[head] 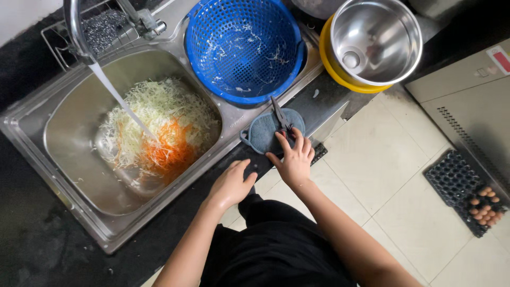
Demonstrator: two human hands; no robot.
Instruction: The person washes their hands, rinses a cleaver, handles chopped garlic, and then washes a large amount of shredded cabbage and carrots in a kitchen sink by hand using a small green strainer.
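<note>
Right hand at the scissors by the sink.

The right hand [294, 159] closes its fingers on the handles of black, stiff metal scissors [280, 118] lying on a soft round grey-blue cloth pad [260, 134] at the counter [319, 101] edge; they are probably light, best held by the handles. The left hand [231, 184] rests loosely open on the sink rim, holding nothing. Water runs over shredded cabbage and carrot [159, 133].
</note>
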